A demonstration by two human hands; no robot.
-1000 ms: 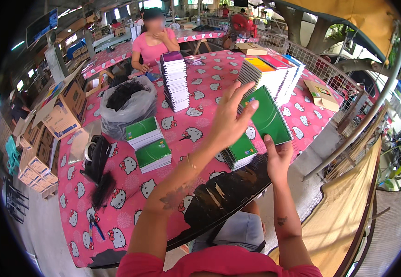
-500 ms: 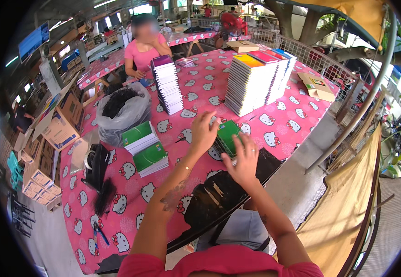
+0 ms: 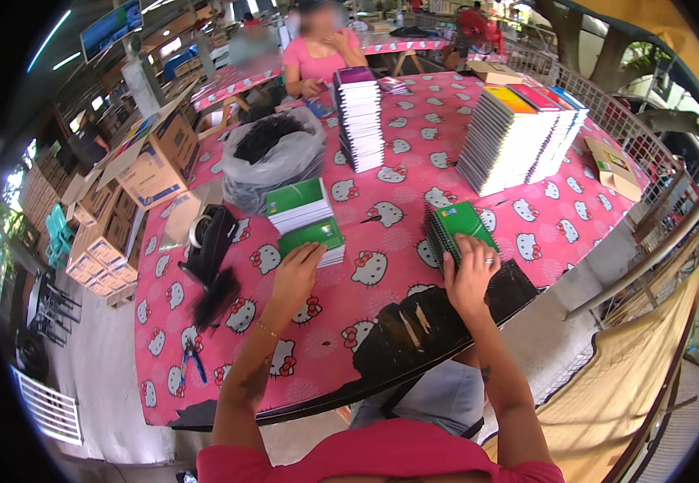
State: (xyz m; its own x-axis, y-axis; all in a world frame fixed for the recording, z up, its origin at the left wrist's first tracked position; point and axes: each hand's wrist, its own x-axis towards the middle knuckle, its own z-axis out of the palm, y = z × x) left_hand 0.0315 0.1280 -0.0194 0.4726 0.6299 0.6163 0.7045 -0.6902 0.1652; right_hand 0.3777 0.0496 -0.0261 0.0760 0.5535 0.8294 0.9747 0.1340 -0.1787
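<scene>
My left hand (image 3: 299,270) reaches onto the nearer of two stacks of green notebooks, its fingers stretched out over the cover of the top notebook (image 3: 311,236). Behind it stands the other stack of green notebooks (image 3: 297,196), white page edges facing me. My right hand (image 3: 472,274) rests on a small pile of spiral-bound green notebooks (image 3: 462,221) near the table's front right edge. Its fingers lie across the top cover and the thumb is by the black spiral side. No notebook is lifted in either hand.
A tall stack of purple-topped spiral notebooks (image 3: 359,121) and stacks with orange, red and blue covers (image 3: 518,141) stand farther back. Left are a bag of black coils (image 3: 273,161), a tape dispenser (image 3: 208,241), a black brush (image 3: 216,299) and pliers (image 3: 192,361). A person in pink (image 3: 321,56) sits opposite.
My left hand has moved left from the spiral-bound green notebooks to the nearer green stack. My right hand stays at the spiral-bound pile, now resting on it. The view has shifted left.
</scene>
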